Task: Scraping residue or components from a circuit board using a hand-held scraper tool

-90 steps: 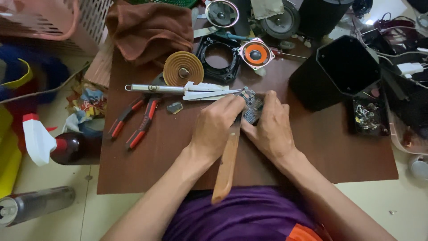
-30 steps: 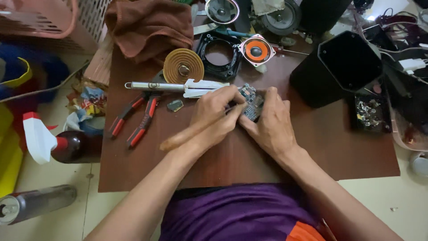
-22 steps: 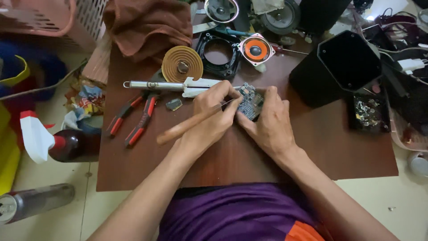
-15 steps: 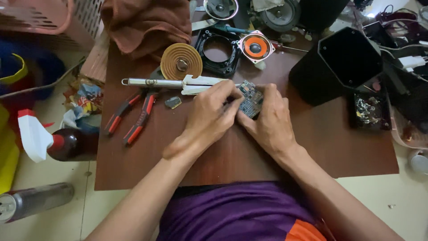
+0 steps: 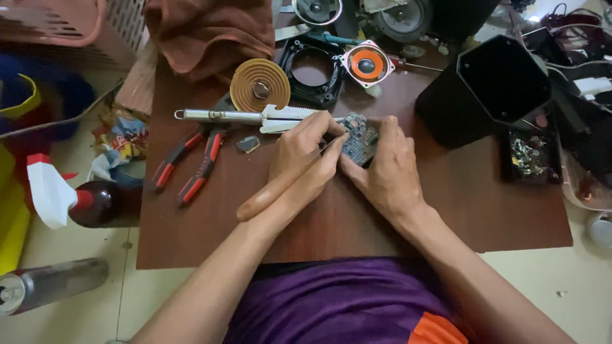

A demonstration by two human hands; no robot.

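Observation:
A small circuit board (image 5: 358,135) lies on the brown table (image 5: 484,210), a little past its middle. My right hand (image 5: 386,169) pins the board from the right, fingers curled over its edge. My left hand (image 5: 305,159) grips a tool with a long wooden handle (image 5: 268,194); its tip points at the board's left side and the handle slants back toward me along my forearm. The tool's metal end is mostly hidden by my fingers.
Red-handled pliers (image 5: 191,165), a silver and white tool (image 5: 255,116) and a flat copper-coloured coil (image 5: 260,84) lie left of the board. A black speaker housing (image 5: 491,89), an orange speaker cone (image 5: 366,64), a brown cloth (image 5: 210,32) and a tray of small parts (image 5: 529,156) ring the far side. Bottles stand on the floor at left.
The wooden handle swung from pointing straight back at me to slanting left, then settled low along my left forearm. My right hand stayed on the board.

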